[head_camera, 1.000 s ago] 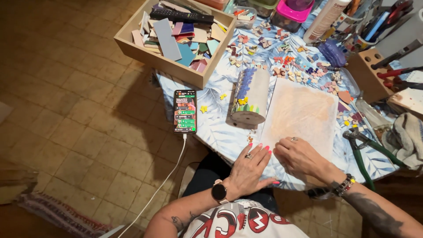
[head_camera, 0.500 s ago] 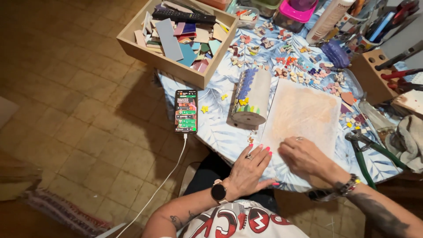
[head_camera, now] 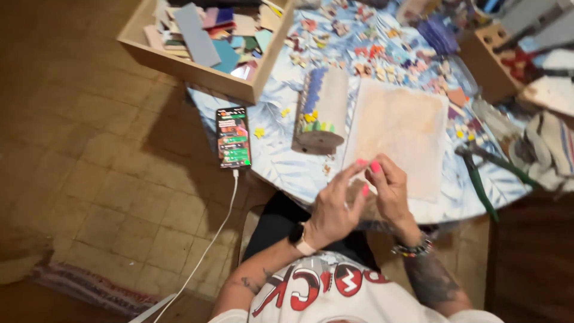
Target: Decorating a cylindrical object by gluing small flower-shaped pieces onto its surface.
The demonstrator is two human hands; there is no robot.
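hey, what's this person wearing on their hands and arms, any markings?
Left hand: pink-painted nails, black smartwatch with a light strap. Right hand: pink nails, beaded bracelet, dark tattoo on the forearm. Short white sleeves.

Pink-nailed fingers (head_camera: 360, 162), pale peach board (head_camera: 399, 128), blue-leaf tablecloth (head_camera: 287, 161).

- Item pinched btwn left hand (head_camera: 332, 209) and right hand (head_camera: 391, 191): too small/blurred to identify.
- Wooden tray (head_camera: 197, 69) of tile pieces: top cut by frame edge.
- Wooden tool box (head_camera: 484, 57), upper right: cut off, contents blurred.
- Cloth (head_camera: 553, 149): runs past right edge.
- Phone (head_camera: 233, 137) screen: detail unreadable.
- White cable (head_camera: 200, 254): lower end leaves frame.
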